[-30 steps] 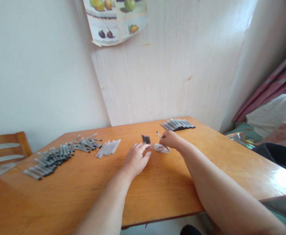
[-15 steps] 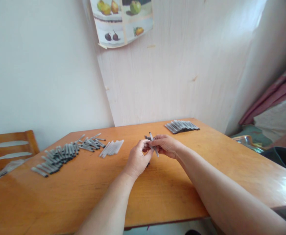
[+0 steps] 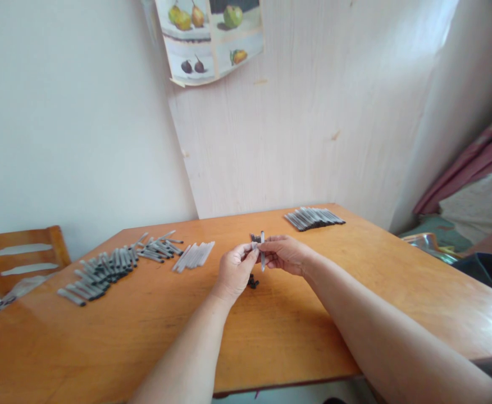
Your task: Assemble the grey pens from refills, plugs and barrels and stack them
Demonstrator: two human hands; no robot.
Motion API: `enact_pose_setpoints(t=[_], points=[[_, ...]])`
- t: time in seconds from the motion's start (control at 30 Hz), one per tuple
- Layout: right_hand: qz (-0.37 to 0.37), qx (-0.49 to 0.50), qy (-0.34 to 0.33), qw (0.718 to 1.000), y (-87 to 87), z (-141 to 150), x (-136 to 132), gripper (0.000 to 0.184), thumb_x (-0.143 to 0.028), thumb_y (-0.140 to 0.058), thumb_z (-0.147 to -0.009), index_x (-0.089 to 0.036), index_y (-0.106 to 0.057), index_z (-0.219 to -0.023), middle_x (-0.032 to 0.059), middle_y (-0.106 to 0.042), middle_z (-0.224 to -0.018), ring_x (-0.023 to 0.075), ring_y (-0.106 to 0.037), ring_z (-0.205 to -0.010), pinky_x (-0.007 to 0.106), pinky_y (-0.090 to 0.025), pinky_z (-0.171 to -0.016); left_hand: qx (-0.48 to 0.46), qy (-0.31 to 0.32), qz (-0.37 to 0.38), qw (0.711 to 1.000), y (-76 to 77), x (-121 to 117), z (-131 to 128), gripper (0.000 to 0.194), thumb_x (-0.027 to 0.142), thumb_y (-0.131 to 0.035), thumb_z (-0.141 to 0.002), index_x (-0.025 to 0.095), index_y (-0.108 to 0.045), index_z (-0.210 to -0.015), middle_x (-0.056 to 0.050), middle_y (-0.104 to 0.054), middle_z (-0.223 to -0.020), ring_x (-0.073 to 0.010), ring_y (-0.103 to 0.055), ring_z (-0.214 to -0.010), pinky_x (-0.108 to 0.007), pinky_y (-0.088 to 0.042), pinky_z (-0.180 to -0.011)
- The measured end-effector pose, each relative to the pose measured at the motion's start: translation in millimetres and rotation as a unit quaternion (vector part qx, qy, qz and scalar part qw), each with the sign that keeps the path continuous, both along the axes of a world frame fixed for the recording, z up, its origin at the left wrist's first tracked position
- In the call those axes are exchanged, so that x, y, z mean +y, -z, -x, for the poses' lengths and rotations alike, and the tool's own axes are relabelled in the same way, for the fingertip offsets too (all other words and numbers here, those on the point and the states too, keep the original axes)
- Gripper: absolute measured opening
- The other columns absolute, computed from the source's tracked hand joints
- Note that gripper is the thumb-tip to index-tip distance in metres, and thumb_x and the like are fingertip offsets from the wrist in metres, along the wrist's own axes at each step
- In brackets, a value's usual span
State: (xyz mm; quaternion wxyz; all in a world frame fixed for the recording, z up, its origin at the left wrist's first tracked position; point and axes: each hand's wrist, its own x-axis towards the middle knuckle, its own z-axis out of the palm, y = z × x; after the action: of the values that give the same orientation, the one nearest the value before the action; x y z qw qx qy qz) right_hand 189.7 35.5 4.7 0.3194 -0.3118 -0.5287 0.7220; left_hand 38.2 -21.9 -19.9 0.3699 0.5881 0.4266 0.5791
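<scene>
Both my hands meet above the middle of the wooden table [image 3: 296, 331]. My right hand [image 3: 286, 253] is closed round a thin grey pen barrel [image 3: 262, 247], held upright. Facing it, my left hand [image 3: 235, 270] pinches its fingertips together right beside the barrel; what it holds is too small to name. Small black parts [image 3: 253, 281] lie on the table under my hands. A little bunch of dark sticks [image 3: 254, 238] shows just behind my fingers.
Several grey capped tubes [image 3: 103, 268] are heaped at the left, with a row of clear tubes [image 3: 195, 253] beside them. A neat row of finished pens [image 3: 313, 217] lies at the far right. A wooden chair [image 3: 18, 255] stands at the left; a fruit poster [image 3: 212, 36] hangs on the wall.
My right hand lifted a barrel off the table and brought it toward my left hand. My left hand rose from lying flat to a pinch against the barrel.
</scene>
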Motion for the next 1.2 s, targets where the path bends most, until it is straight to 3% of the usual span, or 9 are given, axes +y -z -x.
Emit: enact_pose_setpoints(t=[0.1,0.27,0.37,0.7,1.2], points=[[-0.025,0.002,0.042,0.999,-4.2,-1.1,-1.2,0.013,-0.023,-0.064,-0.082,-0.013,-0.059,-0.075,0.0075,-0.07,-0.065,0.0085,-0.058,-0.046,0.016,-0.046,-0.042,-0.003,-0.015,0.014,1.0,2.4,1.9,2.8,0.032,0.04,-0.065,-0.079,0.014,-0.067,-0.099,-0.009,-0.071,-0.096,-0.018,-0.067,-0.084,-0.033,-0.052,-0.082],[-0.087,0.072,0.182,0.977,-16.2,-2.1,-3.8,0.015,-0.025,-0.064,-0.082,-0.016,-0.055,-0.074,0.0061,-0.07,-0.068,0.009,-0.06,-0.05,0.018,-0.049,-0.047,0.013,-0.04,0.024,0.999,2.0,1.9,3.2,0.033,0.042,-0.067,-0.077,0.015,-0.067,-0.095,-0.007,-0.071,-0.089,-0.0144,-0.064,-0.076,-0.029,-0.051,-0.075],[-0.127,0.096,0.213,0.964,-20.5,-1.0,-6.5,0.017,-0.029,-0.065,-0.081,-0.017,-0.053,-0.078,0.0052,-0.07,-0.071,0.0103,-0.063,-0.057,0.019,-0.05,-0.053,0.017,-0.032,0.029,0.999,-0.6,0.3,1.4,0.034,0.043,-0.068,-0.076,0.014,-0.067,-0.093,-0.007,-0.07,-0.085,-0.0142,-0.062,-0.073,-0.028,-0.05,-0.071],[-0.221,0.074,0.232,0.944,-15.7,3.0,-7.1,0.031,-0.043,-0.069,-0.075,-0.019,-0.051,-0.082,0.0048,-0.071,-0.074,0.0132,-0.065,-0.061,0.025,-0.05,-0.057,0.078,-0.035,0.033,0.996,3.3,1.9,3.1,0.034,0.047,-0.065,-0.077,0.016,-0.068,-0.092,-0.005,-0.069,-0.082,-0.0133,-0.059,-0.07,-0.025,-0.046,-0.067],[-0.234,0.054,0.193,0.951,-13.0,5.2,-10.1,0.033,-0.046,-0.069,-0.074,-0.019,-0.052,-0.083,0.0058,-0.07,-0.078,0.0139,-0.063,-0.064,0.026,-0.05,-0.06,0.067,-0.048,0.042,0.996,-2.9,-2.4,1.6,0.039,0.05,-0.067,-0.073,0.015,-0.069,-0.088,-0.001,-0.061,-0.068,-0.0108,-0.05,-0.06,-0.022,-0.036,-0.056]])
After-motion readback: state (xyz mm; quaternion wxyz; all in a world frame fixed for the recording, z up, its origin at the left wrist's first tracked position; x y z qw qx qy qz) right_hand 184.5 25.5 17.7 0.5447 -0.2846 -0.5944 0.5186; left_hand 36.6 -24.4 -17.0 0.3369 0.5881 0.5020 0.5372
